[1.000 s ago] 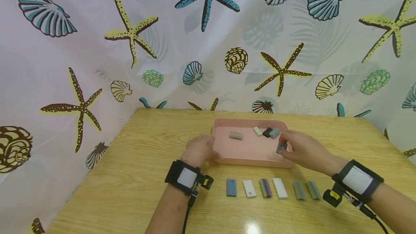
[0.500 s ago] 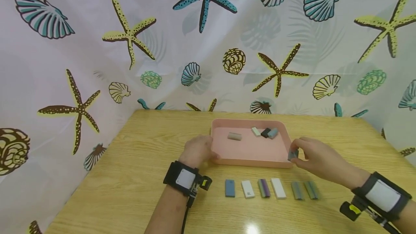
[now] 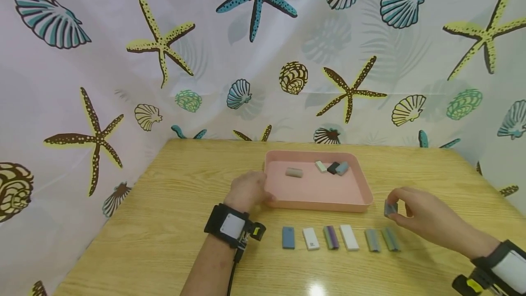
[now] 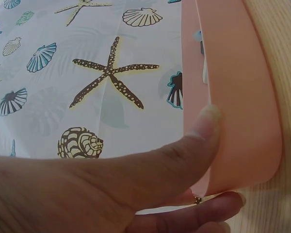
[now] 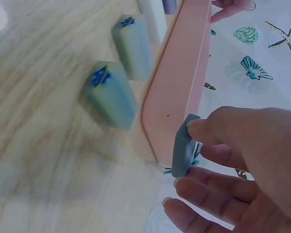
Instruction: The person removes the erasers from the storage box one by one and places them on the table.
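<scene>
My left hand grips the front left corner of a shallow pink tray, thumb over the rim and fingers round the outside in the left wrist view. Between thumb and fingertips, my right hand pinches a blue-grey eraser above the table, just right of the tray. Inside the tray lie a beige-grey eraser, a white one, a black eraser and another blue-grey one. Two green-grey erasers stand nearest the right hand, at the right end of a row.
The row in front of the tray also has a blue eraser, a small white eraser, a purple-and-green eraser and a longer white eraser. A patterned cloth hangs behind the wooden table.
My right hand has carried the blue-grey eraser out of the tray, over its right side and further right. The left hand keeps its grip on the tray corner.
</scene>
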`<act>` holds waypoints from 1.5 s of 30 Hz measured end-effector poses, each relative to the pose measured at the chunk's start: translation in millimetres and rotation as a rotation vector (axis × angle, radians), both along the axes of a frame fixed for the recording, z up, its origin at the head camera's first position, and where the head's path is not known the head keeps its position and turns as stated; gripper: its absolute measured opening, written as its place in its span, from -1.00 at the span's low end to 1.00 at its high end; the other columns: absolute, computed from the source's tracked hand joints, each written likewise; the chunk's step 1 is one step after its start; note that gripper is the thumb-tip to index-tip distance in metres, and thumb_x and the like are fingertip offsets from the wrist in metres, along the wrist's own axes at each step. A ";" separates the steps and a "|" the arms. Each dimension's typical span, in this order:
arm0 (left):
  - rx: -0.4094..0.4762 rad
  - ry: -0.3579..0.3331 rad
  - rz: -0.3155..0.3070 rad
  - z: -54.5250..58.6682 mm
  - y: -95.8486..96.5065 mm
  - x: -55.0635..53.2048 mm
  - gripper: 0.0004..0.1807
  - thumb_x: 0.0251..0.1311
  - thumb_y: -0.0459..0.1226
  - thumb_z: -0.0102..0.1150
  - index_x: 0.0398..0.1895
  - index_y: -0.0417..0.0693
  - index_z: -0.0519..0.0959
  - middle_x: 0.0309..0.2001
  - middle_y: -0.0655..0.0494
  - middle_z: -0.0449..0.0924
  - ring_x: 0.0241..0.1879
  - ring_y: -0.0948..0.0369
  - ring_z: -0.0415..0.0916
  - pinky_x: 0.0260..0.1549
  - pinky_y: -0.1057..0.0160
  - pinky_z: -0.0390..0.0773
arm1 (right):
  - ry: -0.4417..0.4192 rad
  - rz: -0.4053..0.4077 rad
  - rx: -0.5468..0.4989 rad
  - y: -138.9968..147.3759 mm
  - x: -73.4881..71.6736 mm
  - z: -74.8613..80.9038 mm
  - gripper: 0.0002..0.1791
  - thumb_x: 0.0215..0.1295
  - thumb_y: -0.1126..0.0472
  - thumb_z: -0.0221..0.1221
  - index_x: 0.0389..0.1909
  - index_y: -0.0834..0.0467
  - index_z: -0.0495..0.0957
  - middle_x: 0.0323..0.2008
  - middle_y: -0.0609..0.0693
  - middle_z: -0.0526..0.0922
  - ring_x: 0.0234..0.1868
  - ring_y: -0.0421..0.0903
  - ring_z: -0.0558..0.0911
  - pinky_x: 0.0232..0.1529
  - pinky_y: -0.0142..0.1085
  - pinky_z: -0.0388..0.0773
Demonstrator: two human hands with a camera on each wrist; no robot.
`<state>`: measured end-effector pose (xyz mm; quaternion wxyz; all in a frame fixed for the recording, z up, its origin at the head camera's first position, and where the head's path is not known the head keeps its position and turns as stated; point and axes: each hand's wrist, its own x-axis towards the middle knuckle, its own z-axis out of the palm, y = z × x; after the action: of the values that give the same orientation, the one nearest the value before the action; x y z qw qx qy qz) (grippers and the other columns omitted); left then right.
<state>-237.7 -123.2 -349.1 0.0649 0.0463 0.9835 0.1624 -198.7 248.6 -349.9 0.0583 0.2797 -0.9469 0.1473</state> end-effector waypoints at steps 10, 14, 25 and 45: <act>-0.001 -0.013 0.000 0.6 -0.6 1.3 -0.66 -0.10 -0.09 0.39 -0.38 -0.06 0.48 -0.51 0.09 0.47 -0.51 0.18 0.36 -0.56 0.23 0.35 | -0.138 -0.032 0.061 20.5 2.3 -14.1 -0.73 -0.01 0.23 0.32 -0.28 0.02 0.47 -0.44 -0.19 0.47 -0.61 -0.30 0.29 -0.61 -0.38 0.30; 0.001 -0.021 -0.001 1.7 -0.7 0.8 -0.66 -0.08 -0.10 0.38 -0.36 -0.06 0.47 -0.51 0.09 0.45 -0.51 0.17 0.35 -0.57 0.24 0.32 | -0.202 -0.015 0.061 28.0 4.6 -16.9 -0.72 -0.01 0.25 0.30 -0.25 0.04 0.47 -0.42 -0.17 0.48 -0.61 -0.29 0.29 -0.61 -0.38 0.30; -0.012 -0.013 -0.019 2.5 -1.5 0.1 -0.65 -0.07 -0.08 0.37 -0.32 -0.05 0.47 -0.49 0.10 0.45 -0.49 0.17 0.35 -0.55 0.24 0.32 | -0.345 0.042 0.085 37.4 2.7 -24.9 -0.67 -0.01 0.17 0.32 -0.23 -0.02 0.44 -0.40 -0.15 0.43 -0.56 -0.27 0.31 -0.58 -0.36 0.28; -0.001 -0.017 -0.017 0.8 -1.7 -0.2 -0.62 -0.08 -0.08 0.38 -0.29 -0.07 0.47 -0.47 0.08 0.45 -0.48 0.17 0.35 -0.55 0.24 0.31 | -0.102 0.071 0.120 14.4 -8.0 -5.1 -0.78 0.05 0.29 0.24 -0.28 0.02 0.48 -0.30 -0.10 0.52 -0.45 -0.29 0.40 -0.48 -0.33 0.43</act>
<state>-237.9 -124.9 -348.3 0.0748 0.0532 0.9825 0.1619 -206.8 263.0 -355.0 -0.0121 0.3085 -0.9452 0.1062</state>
